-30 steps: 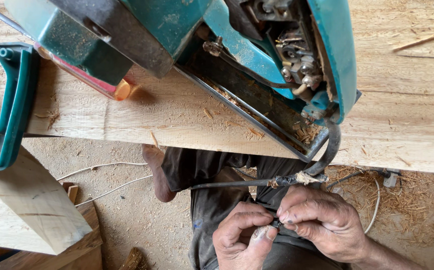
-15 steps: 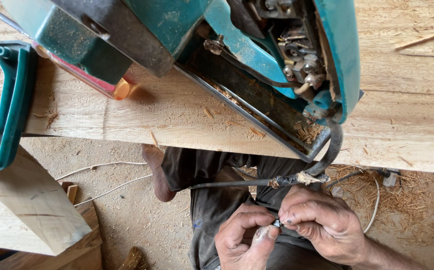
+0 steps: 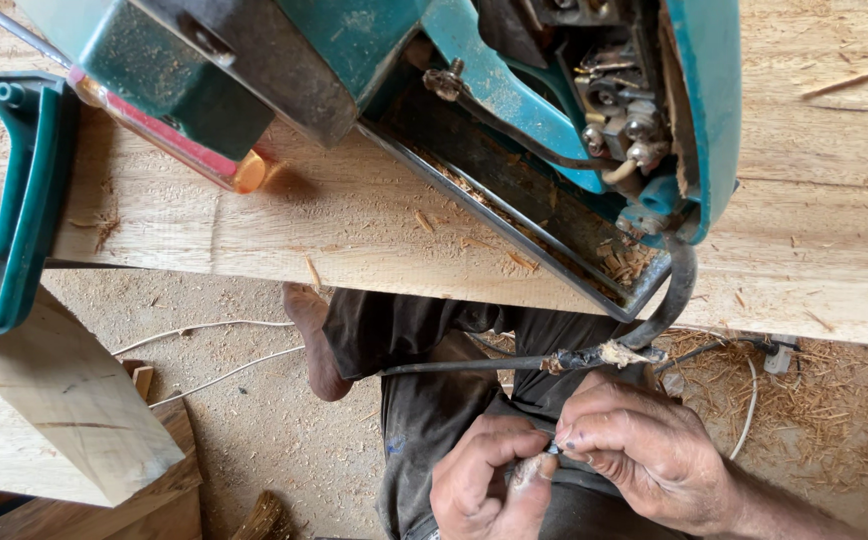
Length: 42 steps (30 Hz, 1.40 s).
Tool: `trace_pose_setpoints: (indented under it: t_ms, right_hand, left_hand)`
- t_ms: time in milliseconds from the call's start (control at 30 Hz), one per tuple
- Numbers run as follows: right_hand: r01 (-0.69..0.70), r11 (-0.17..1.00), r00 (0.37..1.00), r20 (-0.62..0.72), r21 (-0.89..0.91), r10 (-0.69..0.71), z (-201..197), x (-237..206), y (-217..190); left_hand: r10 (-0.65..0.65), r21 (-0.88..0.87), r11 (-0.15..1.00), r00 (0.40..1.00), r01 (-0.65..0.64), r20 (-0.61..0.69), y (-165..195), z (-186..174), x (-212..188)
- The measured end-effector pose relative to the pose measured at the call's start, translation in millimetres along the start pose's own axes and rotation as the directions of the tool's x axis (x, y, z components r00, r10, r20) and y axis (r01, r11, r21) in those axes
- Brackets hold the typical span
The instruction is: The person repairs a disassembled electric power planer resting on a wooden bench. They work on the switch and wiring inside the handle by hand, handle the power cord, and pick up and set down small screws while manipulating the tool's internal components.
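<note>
A teal power tool (image 3: 474, 70) lies opened on a pale wooden plank (image 3: 354, 230), its switch and terminals (image 3: 619, 125) exposed. Its black cord (image 3: 474, 365) curves out of the housing and runs left below the plank edge, with a frayed, taped spot (image 3: 614, 353). Below that, my left hand (image 3: 489, 485) and my right hand (image 3: 644, 450) meet fingertip to fingertip over my lap. Both pinch a thin wire end (image 3: 552, 450) between thumb and fingers. Most of the wire is hidden by my fingers.
A teal handle piece (image 3: 9, 200) rests at the plank's left end. A slanted wooden block (image 3: 54, 410) sits lower left. My dark trousers (image 3: 424, 400) and bare foot (image 3: 309, 340) are above a sawdust floor (image 3: 254, 430) crossed by white wires (image 3: 204, 325). Wood shavings (image 3: 824, 420) lie at right.
My fingers have shifted slightly on the wire end. The tool and cord have not moved.
</note>
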State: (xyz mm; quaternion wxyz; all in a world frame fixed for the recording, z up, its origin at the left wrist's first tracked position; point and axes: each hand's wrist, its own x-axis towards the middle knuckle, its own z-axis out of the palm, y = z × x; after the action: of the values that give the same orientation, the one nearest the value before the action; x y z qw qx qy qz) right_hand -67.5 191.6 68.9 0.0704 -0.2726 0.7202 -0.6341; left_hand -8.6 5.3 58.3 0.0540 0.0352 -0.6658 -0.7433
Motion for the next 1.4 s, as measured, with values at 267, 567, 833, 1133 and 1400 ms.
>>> trace_pose_setpoints:
  t_ms: [267, 567, 833, 1133, 1400]
  right_hand:
    - [-0.027, 0.998, 0.999, -0.024, 0.056, 0.029, 4, -8, -2]
    - [-0.055, 0.979, 0.995, -0.069, 0.195, 0.069, 5, -13, 0]
    - [0.003, 0.998, 1.000, -0.023, 0.062, -0.001, -7, -7, -4]
    - [-0.066, 0.998, 0.995, 0.080, 0.014, 0.065, -13, -8, 5]
    - [-0.130, 0.983, 0.990, -0.041, 0.131, 0.136, 3, -19, 6]
  left_hand:
    - [0.387, 0.325, 0.875, 0.922, -0.358, -0.025, 5, 9, 2]
    - [0.250, 0.273, 0.928, 0.967, -0.253, 0.046, 13, 3, 2]
    - [-0.273, -0.137, 0.951, 0.960, 0.278, 0.054, 12, 2, -1]
    - [-0.610, -0.447, 0.674, 0.784, 0.588, 0.111, 1, 3, -1]
    - [-0.569, -0.587, 0.627, 0.816, 0.513, 0.104, -1, 7, -5]
